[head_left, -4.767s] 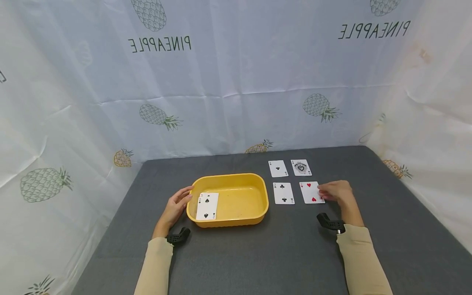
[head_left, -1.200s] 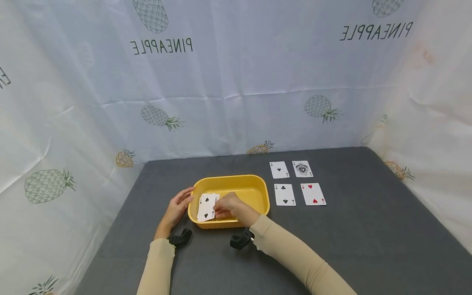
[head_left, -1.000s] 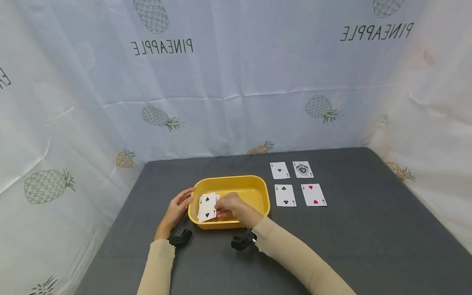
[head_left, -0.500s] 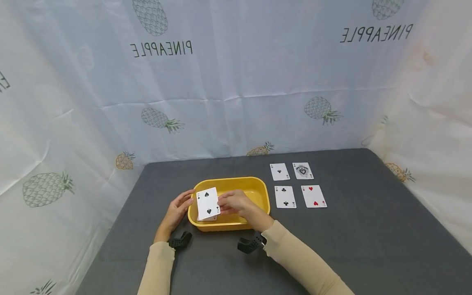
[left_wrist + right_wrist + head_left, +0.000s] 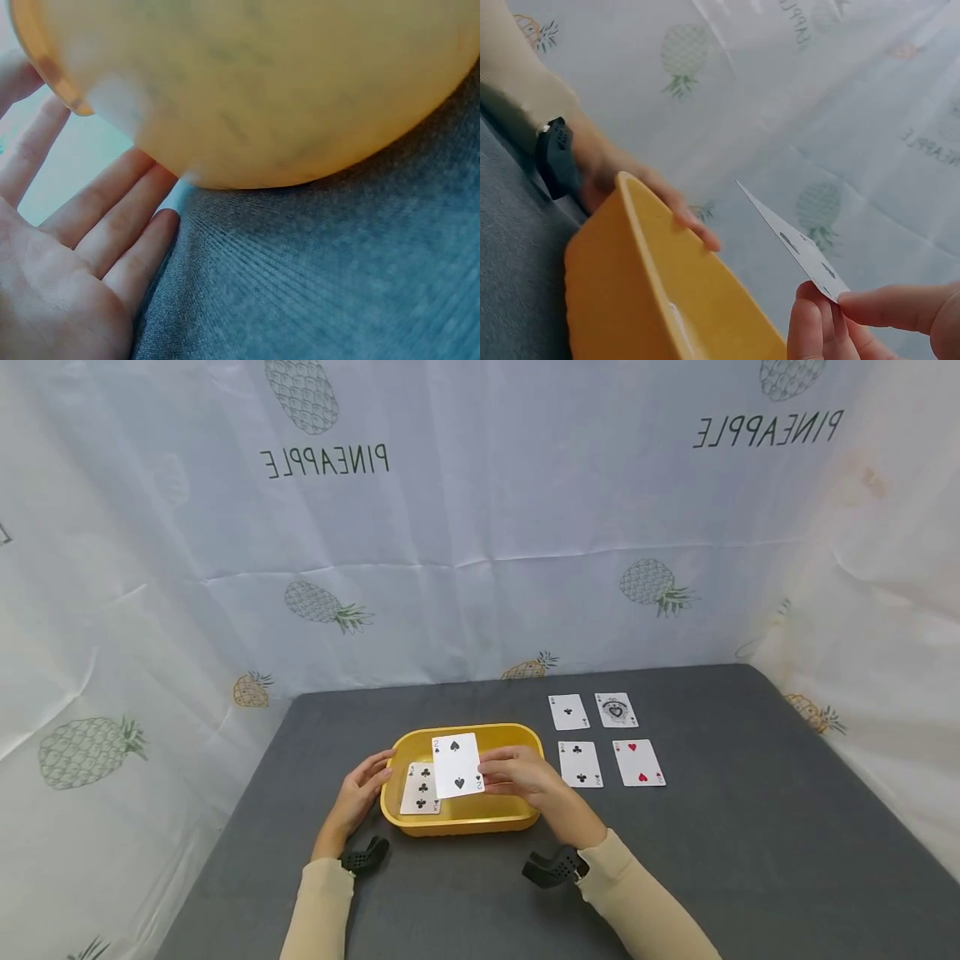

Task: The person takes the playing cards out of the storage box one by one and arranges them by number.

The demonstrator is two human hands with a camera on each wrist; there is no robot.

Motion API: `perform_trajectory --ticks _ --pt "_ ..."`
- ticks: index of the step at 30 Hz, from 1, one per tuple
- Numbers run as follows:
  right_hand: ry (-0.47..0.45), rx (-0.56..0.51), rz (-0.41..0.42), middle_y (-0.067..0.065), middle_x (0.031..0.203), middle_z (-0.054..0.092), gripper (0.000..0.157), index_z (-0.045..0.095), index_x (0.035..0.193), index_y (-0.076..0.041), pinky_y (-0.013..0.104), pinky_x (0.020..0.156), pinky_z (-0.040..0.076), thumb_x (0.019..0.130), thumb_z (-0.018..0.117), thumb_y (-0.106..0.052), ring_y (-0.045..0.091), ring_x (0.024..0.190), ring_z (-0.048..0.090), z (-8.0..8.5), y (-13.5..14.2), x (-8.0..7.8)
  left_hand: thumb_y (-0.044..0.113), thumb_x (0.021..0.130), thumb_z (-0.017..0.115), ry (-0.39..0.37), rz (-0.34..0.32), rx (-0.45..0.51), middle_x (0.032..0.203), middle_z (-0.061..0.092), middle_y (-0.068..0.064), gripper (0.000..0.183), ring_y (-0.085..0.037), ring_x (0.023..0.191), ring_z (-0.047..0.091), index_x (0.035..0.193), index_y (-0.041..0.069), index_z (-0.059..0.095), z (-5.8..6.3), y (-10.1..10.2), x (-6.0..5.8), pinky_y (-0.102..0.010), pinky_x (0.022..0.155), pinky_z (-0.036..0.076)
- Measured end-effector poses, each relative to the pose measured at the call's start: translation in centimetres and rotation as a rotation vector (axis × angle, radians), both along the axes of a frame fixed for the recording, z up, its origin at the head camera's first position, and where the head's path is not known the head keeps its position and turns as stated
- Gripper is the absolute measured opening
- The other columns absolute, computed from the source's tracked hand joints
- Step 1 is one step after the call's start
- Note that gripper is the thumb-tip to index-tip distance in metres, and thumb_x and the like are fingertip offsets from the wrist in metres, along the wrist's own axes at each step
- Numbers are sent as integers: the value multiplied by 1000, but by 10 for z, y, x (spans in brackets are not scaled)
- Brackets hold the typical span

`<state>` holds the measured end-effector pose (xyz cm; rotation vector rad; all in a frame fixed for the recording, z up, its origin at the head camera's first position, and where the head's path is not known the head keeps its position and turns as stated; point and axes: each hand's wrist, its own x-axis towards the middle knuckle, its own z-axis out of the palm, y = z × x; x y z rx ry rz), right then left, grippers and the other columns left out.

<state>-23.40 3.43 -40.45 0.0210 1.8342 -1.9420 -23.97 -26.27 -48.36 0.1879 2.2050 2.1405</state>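
My right hand pinches a two of spades playing card by its right edge, thumb on its face in the right wrist view. The card is held up over the yellow plastic tub. Inside the tub, at its left end, lies a three of clubs card; whether more cards lie beneath it I cannot tell. My left hand rests against the tub's left end, and in the left wrist view its fingers look fairly straight and touch the outer wall.
Right of the tub several face-up cards lie in two rows: an ace of clubs and an ornate ace behind, a two of clubs and a two of hearts in front. A pineapple-print curtain hangs behind the dark table.
My right hand went from the two of hearts on the table into the tub, then lifted the two of spades up and rightward, uncovering the three of clubs. My left hand stayed at the tub.
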Motion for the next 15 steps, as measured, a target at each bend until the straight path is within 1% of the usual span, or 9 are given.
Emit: perform_trajectory --ticks 5,8,11,15 --pt "30 -18 -9 -4 75 64 31 59 115 13 23 67 58 89 63 -2 7 67 65 6 23 0 11 99 51 28 -11 -4 115 60 20 48 5 106 59 140 -11 37 1 -1 -1 -13 87 50" --pt "54 0 -17 -5 75 64 33 59 117 13 22 67 58 89 63 -4 7 67 64 6 40 -1 13 99 52 28 -15 -15 117 59 18 49 5 107 59 140 -9 37 1 -1 -2 -13 88 50" --pt "89 63 -42 -5 79 64 35 58 119 11 22 69 57 90 63 -7 6 69 64 5 60 -2 14 99 52 25 -13 -25 118 58 19 50 6 108 58 140 -9 38 -1 -1 -2 -12 88 49" --pt "137 159 -105 -6 87 66 38 58 122 10 26 75 58 91 64 -11 6 75 65 5 90 -3 12 99 52 23 -16 -16 117 59 20 49 6 108 58 140 -9 37 -4 -1 -1 -12 87 49"
